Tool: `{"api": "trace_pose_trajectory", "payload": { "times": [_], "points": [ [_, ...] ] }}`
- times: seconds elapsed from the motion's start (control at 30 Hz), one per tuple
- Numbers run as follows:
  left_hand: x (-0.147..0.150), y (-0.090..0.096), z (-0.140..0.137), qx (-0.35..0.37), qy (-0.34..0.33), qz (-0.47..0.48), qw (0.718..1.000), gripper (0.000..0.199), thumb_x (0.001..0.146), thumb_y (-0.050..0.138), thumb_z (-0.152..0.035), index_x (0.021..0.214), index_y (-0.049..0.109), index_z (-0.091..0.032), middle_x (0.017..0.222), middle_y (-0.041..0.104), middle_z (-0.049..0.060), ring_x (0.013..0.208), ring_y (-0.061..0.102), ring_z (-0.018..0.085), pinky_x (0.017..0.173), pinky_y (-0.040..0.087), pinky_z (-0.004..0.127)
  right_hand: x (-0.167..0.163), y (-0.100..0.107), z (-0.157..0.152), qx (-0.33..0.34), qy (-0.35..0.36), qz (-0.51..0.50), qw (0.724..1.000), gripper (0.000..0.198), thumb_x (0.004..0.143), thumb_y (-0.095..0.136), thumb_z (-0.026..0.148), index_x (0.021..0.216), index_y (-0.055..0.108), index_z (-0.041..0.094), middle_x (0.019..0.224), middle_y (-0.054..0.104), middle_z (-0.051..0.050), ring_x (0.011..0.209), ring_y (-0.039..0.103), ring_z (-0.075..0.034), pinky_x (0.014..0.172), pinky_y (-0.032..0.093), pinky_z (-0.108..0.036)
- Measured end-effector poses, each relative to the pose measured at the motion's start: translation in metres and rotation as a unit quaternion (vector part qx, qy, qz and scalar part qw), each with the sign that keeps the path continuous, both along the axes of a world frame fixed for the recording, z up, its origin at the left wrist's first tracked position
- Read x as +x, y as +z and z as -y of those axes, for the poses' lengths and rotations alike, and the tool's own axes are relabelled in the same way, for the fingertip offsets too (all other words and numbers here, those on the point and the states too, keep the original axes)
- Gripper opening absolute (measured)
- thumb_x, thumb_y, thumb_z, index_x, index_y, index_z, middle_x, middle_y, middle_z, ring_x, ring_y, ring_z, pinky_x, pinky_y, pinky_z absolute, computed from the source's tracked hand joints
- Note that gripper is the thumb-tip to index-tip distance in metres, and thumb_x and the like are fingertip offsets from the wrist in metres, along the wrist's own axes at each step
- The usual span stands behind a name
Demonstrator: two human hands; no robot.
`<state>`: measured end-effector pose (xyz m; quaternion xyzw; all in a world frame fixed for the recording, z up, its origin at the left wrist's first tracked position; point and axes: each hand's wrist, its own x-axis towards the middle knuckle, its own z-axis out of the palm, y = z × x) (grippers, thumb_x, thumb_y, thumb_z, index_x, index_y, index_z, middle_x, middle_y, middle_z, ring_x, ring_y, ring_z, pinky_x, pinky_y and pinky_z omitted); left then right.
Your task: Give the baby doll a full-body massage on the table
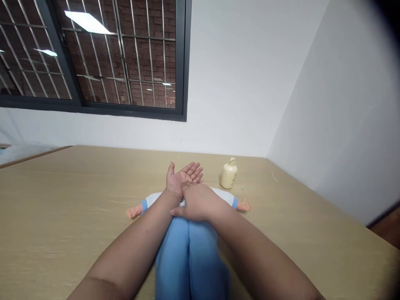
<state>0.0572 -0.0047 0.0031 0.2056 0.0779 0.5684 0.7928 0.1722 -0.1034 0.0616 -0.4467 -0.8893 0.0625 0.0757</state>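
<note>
My left hand [184, 177] is held palm up, its fingers stretched out and the thumb apart, with nothing on the palm that I can see. Across the heel of that palm and the wrist lies my right hand [200, 202], back upward. Its thumb is spread away from its fingers, whose tips touch the left palm. Under both hands a doll lies on its back, in a white top [223, 194] with blue cuffs and blue trousers [187, 258]. The doll's arms are spread out sideways; its head is hidden behind my hands. A cream pump bottle [229, 175] stands beyond the doll's arm.
The wood-coloured table top [78, 187] reaches to the white wall [231, 83]. A thin pale strip [274, 177] lies at the right, and a small bluish scrap [242, 188] is near the bottle. A dark-framed window [181, 62] with bars is at the upper left.
</note>
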Motion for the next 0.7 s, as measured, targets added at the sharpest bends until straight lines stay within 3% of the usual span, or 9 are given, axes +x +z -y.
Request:
{"api": "trace_pose_trajectory", "payload": {
  "times": [0.1, 0.2, 0.33, 0.4, 0.47, 0.57, 0.7],
  "points": [
    [0.001, -0.001, -0.001, 0.007, -0.005, 0.006, 1.0, 0.082, 0.084, 0.039, -0.073, 0.135, 0.049, -0.009, 0.137, 0.055, 0.024, 0.127, 0.052, 0.039, 0.099, 0.047, 0.053, -0.003, 0.001, 0.005, -0.02, 0.044, -0.038, 0.998, 0.093, 0.073, 0.061, 0.07, 0.14, 0.047, 0.007, 0.133, 0.058, -0.023, 0.117, 0.058, -0.039, 0.092, 0.048, -0.047],
    [0.003, -0.001, 0.0, 0.016, 0.005, -0.002, 1.0, 0.081, 0.084, 0.039, -0.073, 0.133, 0.052, -0.01, 0.136, 0.056, 0.024, 0.127, 0.052, 0.037, 0.098, 0.047, 0.052, -0.004, -0.007, -0.003, -0.009, 0.072, -0.082, 0.994, 0.105, 0.07, 0.063, 0.071, 0.148, 0.035, 0.008, 0.146, 0.045, -0.022, 0.133, 0.045, -0.038, 0.105, 0.039, -0.048],
    [0.003, 0.0, 0.003, 0.011, 0.012, -0.023, 1.0, 0.08, 0.083, 0.038, -0.075, 0.131, 0.055, -0.012, 0.136, 0.055, 0.023, 0.126, 0.053, 0.038, 0.099, 0.046, 0.054, -0.004, -0.021, -0.021, 0.025, 0.043, -0.084, 0.995, 0.113, 0.068, 0.064, 0.073, 0.152, 0.026, 0.007, 0.157, 0.026, -0.022, 0.146, 0.021, -0.039, 0.117, 0.018, -0.052],
    [0.001, 0.0, 0.003, 0.007, 0.006, -0.03, 1.0, 0.082, 0.082, 0.038, -0.076, 0.132, 0.054, -0.012, 0.137, 0.055, 0.023, 0.126, 0.053, 0.038, 0.099, 0.045, 0.055, -0.004, -0.024, -0.026, 0.03, 0.017, -0.071, 0.997, 0.112, 0.068, 0.063, 0.073, 0.151, 0.029, 0.005, 0.158, 0.024, -0.022, 0.147, 0.016, -0.04, 0.118, 0.014, -0.052],
    [0.0, 0.0, 0.003, 0.009, -0.001, -0.033, 0.999, 0.084, 0.082, 0.038, -0.077, 0.133, 0.053, -0.012, 0.137, 0.055, 0.023, 0.126, 0.053, 0.039, 0.099, 0.046, 0.054, -0.004, -0.023, -0.026, 0.031, -0.005, -0.052, 0.998, 0.109, 0.069, 0.063, 0.071, 0.149, 0.032, 0.003, 0.156, 0.028, -0.025, 0.146, 0.02, -0.04, 0.117, 0.018, -0.051],
    [-0.001, 0.001, 0.003, 0.01, -0.006, -0.034, 0.999, 0.085, 0.082, 0.036, -0.077, 0.133, 0.052, -0.011, 0.138, 0.054, 0.023, 0.127, 0.052, 0.04, 0.1, 0.046, 0.055, -0.003, -0.018, -0.02, 0.044, -0.022, -0.016, 0.999, 0.102, 0.072, 0.062, 0.069, 0.142, 0.042, -0.001, 0.144, 0.043, -0.03, 0.137, 0.038, -0.042, 0.109, 0.031, -0.051],
    [-0.001, 0.001, 0.002, 0.004, -0.004, -0.032, 0.999, 0.084, 0.083, 0.035, -0.077, 0.132, 0.052, -0.011, 0.135, 0.056, 0.024, 0.126, 0.053, 0.039, 0.097, 0.048, 0.054, -0.001, -0.003, -0.006, 0.025, -0.002, 0.015, 1.0, 0.077, 0.076, 0.06, 0.067, 0.119, 0.064, 0.003, 0.111, 0.068, -0.025, 0.105, 0.063, -0.038, 0.087, 0.048, -0.045]
  ]
}}
